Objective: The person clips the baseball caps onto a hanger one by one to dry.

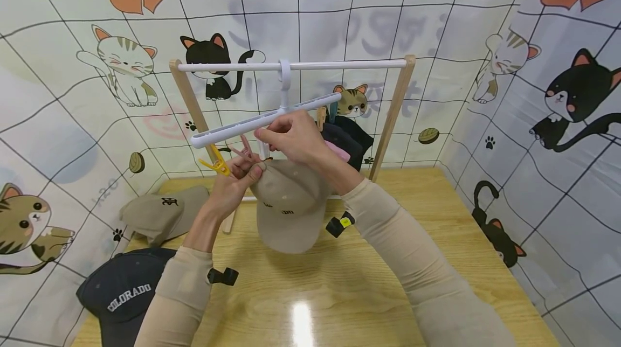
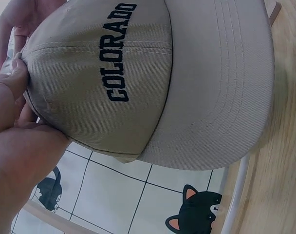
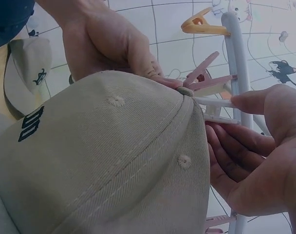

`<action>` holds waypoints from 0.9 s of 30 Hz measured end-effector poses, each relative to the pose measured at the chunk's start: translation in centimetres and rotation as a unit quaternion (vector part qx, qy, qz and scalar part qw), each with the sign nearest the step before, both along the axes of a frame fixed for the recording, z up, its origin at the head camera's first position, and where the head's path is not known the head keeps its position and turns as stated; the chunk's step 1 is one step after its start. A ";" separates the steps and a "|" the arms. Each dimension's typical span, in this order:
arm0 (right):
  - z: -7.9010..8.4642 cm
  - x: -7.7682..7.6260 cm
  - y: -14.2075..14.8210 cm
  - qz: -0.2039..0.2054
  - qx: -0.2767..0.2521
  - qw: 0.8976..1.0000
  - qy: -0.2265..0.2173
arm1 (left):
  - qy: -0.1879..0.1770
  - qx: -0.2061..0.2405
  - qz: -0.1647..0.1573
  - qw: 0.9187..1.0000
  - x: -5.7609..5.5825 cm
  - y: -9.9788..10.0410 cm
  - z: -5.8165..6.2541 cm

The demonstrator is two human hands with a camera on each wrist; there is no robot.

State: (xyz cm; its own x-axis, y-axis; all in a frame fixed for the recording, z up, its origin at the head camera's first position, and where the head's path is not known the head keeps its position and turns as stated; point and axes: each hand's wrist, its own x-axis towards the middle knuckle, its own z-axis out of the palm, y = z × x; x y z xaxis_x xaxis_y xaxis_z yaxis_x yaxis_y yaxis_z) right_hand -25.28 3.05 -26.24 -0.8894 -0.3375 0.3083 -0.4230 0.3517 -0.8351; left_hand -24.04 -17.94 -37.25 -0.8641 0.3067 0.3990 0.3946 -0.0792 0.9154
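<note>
A beige cap (image 1: 291,201) with dark COLORADO lettering hangs below a white clip hanger (image 1: 233,129), brim down. My left hand (image 1: 233,185) pinches the top of its crown, as the left wrist view also shows. With thumb and fingers, my right hand (image 3: 265,151) grips a white clip (image 3: 216,105) at the gathered crown fabric. Whether the clip's jaws bite the fabric cannot be told. A pink clip (image 3: 209,80) sits beside it, close to the left hand. Further out on the hanger is a yellow clip (image 1: 216,162).
The hanger hooks over the white rail (image 1: 339,65) of a wooden-legged rack. Dark caps and a pink one (image 1: 346,139) hang behind the right hand. On the wooden table (image 1: 388,261), another beige cap (image 1: 167,212) and a dark COLORADO cap (image 1: 128,282) lie at the left.
</note>
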 end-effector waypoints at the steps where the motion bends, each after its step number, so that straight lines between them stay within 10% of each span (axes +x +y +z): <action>1: 0.0 0.0 0.0 0.001 0.000 1.000 -0.001 | -0.004 0.002 -0.001 1.000 0.0 0.0 0.0; 27: 0.0 0.0 0.3 0.018 -0.001 1.000 0.005 | -0.039 0.019 0.018 0.999 -0.2 -0.2 0.3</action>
State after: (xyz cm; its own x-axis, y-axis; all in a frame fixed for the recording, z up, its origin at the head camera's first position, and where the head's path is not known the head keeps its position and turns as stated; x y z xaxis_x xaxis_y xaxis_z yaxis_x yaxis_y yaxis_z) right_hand -25.30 3.38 -26.29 -0.8737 -0.3688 0.3172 -0.4431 0.3342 -0.8318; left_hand -24.23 -18.14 -36.94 -0.9031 0.2608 0.3410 0.3258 -0.1009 0.9400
